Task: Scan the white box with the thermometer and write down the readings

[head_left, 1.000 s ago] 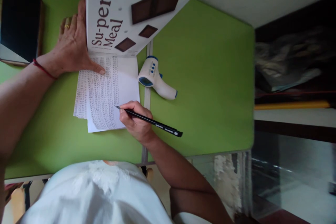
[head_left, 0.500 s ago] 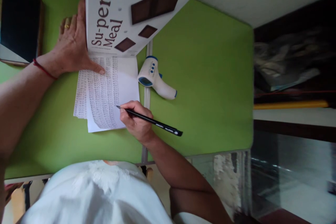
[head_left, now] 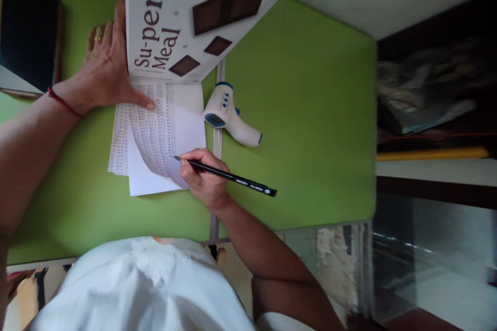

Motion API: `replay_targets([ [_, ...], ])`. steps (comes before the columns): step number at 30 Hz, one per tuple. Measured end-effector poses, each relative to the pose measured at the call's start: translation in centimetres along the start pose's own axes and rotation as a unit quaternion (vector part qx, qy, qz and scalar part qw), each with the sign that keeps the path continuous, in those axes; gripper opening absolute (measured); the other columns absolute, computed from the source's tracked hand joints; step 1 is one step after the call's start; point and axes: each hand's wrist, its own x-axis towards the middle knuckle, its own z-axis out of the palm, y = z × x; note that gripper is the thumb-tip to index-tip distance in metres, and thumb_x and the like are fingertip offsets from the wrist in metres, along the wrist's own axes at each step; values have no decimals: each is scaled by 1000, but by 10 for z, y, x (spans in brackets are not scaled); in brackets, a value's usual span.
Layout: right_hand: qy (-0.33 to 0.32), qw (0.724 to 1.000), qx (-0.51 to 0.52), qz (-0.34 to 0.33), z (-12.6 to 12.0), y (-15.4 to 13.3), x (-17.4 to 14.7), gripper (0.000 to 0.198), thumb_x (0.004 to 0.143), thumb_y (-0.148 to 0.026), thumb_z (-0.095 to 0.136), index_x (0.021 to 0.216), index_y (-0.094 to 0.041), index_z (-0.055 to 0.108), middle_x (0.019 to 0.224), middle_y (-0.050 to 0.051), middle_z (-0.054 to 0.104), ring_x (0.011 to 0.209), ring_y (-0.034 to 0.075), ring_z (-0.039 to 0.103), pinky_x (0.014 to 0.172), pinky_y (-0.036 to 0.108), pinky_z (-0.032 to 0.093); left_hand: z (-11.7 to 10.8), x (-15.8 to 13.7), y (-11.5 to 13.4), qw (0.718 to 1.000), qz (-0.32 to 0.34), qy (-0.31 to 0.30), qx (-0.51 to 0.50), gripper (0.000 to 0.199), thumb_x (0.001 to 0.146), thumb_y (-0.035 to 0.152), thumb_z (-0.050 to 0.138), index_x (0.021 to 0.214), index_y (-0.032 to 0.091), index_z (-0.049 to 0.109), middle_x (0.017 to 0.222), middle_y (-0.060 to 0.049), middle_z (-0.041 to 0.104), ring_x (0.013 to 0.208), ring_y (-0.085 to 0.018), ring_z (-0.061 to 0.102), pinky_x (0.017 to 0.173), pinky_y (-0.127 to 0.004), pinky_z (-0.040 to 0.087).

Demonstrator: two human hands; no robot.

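My right hand (head_left: 204, 178) grips a black pen (head_left: 233, 177), its tip at the written part of the top sheet of paper (head_left: 155, 129). That sheet is covered with rows of small handwriting, and its near edge is curled up over a white page beneath. My left hand (head_left: 106, 67) lies spread on the left, thumb on the paper and fingers beside the box. The white box (head_left: 163, 26) printed "NutriMotion Su-per Meal" stands over the papers' far part and hides it. More written sheets (head_left: 118, 145) stick out at the left.
A white and blue infrared thermometer (head_left: 229, 114) lies right of the papers, near the metal seam across the green table (head_left: 310, 114). A dark phone (head_left: 29, 36) rests at the far left. Shelves with a plastic bag (head_left: 427, 88) are beyond the right edge.
My right hand has shifted slightly right with the pen. The near edge of the written sheet has curled up more, baring more white page. My left hand stays in place.
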Motion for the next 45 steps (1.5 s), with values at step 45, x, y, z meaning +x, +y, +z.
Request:
replay_targets([
  [45, 12, 1000, 8, 18, -1, 5, -2, 4, 89, -26, 63, 85, -24, 63, 61, -7, 62, 50, 10, 55, 51, 22, 48, -2, 0, 5, 1000, -7, -8, -28, 157, 37, 90, 82, 167, 33, 15, 162, -3, 37, 154, -50, 15, 130, -66, -5],
])
